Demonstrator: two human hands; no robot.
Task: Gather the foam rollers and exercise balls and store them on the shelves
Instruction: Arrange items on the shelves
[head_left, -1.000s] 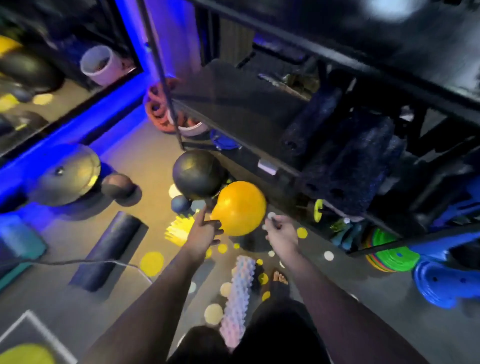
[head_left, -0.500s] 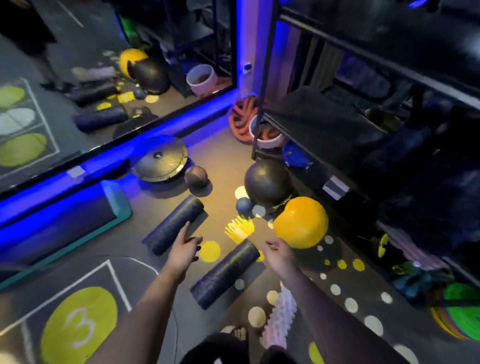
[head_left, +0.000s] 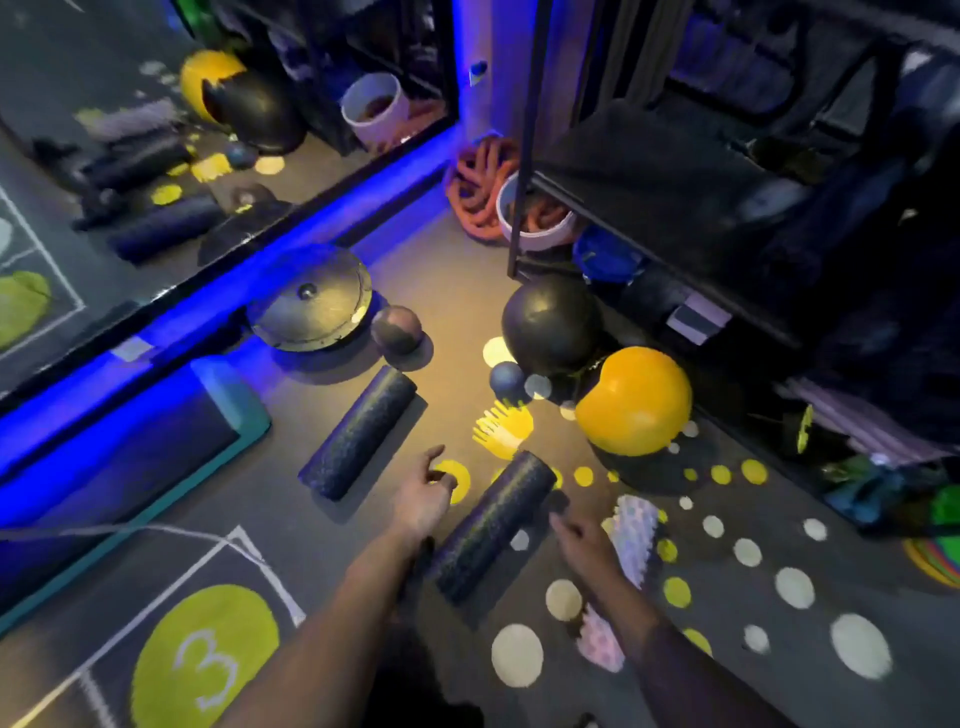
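target: roller (head_left: 493, 525), on floor (head_left: 457, 291) between my hands, lying 1-to-7 o'clock
left hand (head_left: 423, 499): fingers loosely spread, empty, at its 9 o'clock side
right hand (head_left: 584, 538): at 3 o'clock side; blurred, can't tell grip
plan: clamp mid-length, lift level, shelf (head_left: 649, 171) at 1 o'clock

Matt speckled foam roller (head_left: 493, 525), glossy yellow ball (head_left: 636, 402)
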